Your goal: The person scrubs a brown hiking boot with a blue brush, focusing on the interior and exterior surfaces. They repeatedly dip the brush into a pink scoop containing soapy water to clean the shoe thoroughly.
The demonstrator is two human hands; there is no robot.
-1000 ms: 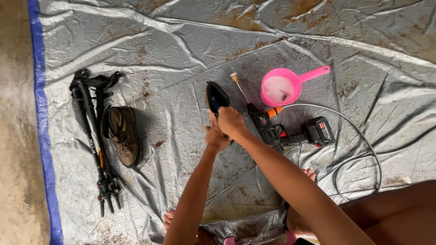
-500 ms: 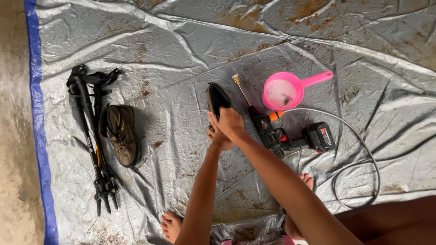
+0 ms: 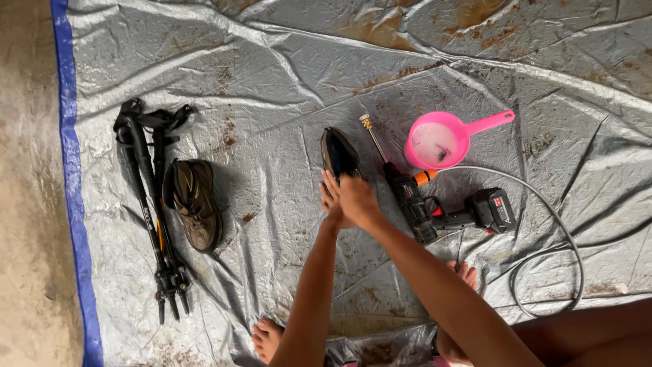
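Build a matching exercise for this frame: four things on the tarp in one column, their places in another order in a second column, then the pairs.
Things
1. round pink plastic scoop
2. brown leather hiking boot
3. folded black trekking poles
4. dark shoe

Places
A. nearest the tarp's blue edge
B. held up by both hands
C. far side of the black cordless spray gun
D. lying just right of the poles

Pairs: 1-C, 2-D, 3-A, 4-B

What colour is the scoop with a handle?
Pink scoop, seen clearly in the head view.
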